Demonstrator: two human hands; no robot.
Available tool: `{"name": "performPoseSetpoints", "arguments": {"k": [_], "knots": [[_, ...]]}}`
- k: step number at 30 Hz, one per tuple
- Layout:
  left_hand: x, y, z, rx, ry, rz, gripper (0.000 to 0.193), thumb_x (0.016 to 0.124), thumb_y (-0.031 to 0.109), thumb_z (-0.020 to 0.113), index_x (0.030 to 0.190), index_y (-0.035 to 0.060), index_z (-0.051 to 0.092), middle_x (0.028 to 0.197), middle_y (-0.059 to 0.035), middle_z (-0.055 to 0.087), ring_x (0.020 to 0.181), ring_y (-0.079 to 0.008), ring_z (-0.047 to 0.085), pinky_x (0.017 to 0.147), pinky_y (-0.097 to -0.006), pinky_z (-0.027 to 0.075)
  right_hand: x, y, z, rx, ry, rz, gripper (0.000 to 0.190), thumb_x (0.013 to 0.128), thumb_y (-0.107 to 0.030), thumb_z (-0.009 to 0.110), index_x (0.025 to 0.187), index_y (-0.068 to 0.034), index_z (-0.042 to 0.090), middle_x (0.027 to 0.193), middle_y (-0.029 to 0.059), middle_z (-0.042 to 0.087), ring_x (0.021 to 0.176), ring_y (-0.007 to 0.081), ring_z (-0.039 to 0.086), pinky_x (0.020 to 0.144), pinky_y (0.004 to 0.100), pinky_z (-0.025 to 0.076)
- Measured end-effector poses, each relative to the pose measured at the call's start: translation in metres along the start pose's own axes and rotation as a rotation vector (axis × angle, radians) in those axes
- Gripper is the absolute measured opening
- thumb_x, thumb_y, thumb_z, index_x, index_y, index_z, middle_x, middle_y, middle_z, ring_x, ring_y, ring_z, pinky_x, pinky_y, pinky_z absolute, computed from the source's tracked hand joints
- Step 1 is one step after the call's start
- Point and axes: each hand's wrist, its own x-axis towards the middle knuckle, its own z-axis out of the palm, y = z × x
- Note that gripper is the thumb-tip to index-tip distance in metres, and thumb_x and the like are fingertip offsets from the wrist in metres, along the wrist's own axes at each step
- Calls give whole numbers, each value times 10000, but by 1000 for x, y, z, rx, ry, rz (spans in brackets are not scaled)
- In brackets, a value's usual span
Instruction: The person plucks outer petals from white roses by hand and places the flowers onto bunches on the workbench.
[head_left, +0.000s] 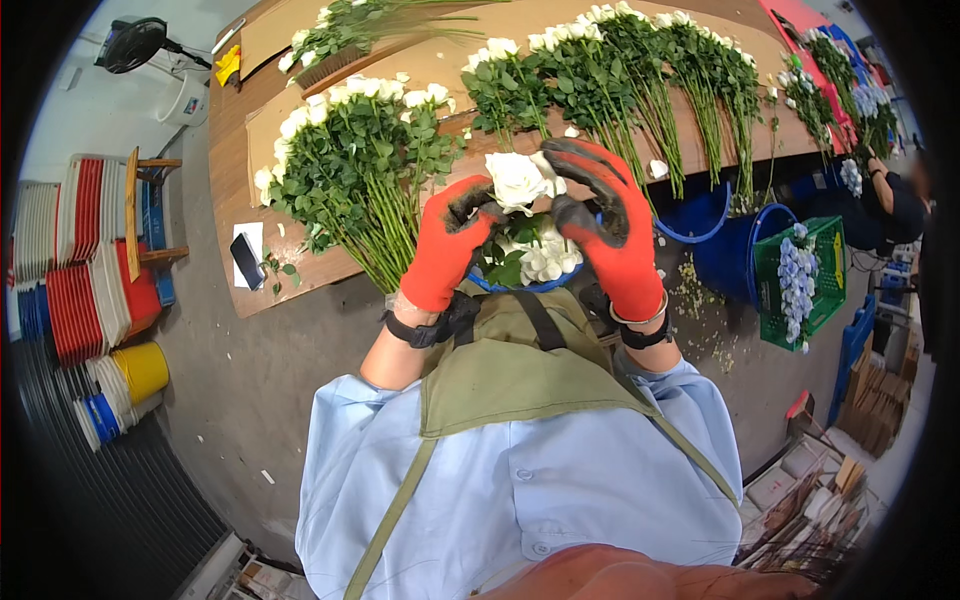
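My left hand (457, 240), in a red glove with dark palm, holds a white rose (517, 182) just below its bloom. On the bloom's right side, the fingers of my right hand (607, 225), gloved alike, curl round a loosened white petal (553, 180). Under both hands is a blue-rimmed bucket (525, 288) with many white petals (544, 259) and some leaves in it. A large bunch of white roses (360, 161) lies on the wooden table (236, 180) to the left, stems towards me. More white roses (592, 67) lie in bunches along the table's far side.
A phone (247, 260) lies on white paper at the table's left corner. To the right are a blue bucket (724, 255) and a green crate (832, 274) with pale blue flowers. Another person (896, 202) is at the far right. Stacked buckets (139, 371) stand at left.
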Motion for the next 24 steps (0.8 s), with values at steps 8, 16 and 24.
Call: {"name": "performPoseSetpoints", "arguments": {"k": [8, 16, 24], "knots": [[-8, 6, 13, -52, -76, 32, 413, 933, 118, 658, 1310, -49, 649, 1131, -76, 727, 1012, -120, 650, 902, -302, 532, -3, 11, 11, -189, 64, -128, 389, 783, -56, 845, 1153, -75, 727, 1235, 87, 720, 1185, 277, 651, 1031, 416, 482], [-2, -18, -1, -325, -166, -49, 424, 969, 136, 664, 1348, -51, 635, 1206, -101, 730, 1049, -164, 688, 952, -323, 536, -24, 60, 2, 645, 260, 393, 276, 877, 3, 678, 1151, 15, 707, 1112, 72, 734, 1039, 174, 682, 907, 296, 530], [-8, 2, 15, -37, 116, 120, 428, 875, -20, 658, 1302, -57, 652, 1115, -51, 734, 992, -124, 666, 922, -292, 524, -21, 10, -9, 294, 95, 184, 267, 902, 16, 717, 1169, 25, 713, 1262, 127, 693, 1165, 219, 667, 994, 357, 559]]}}
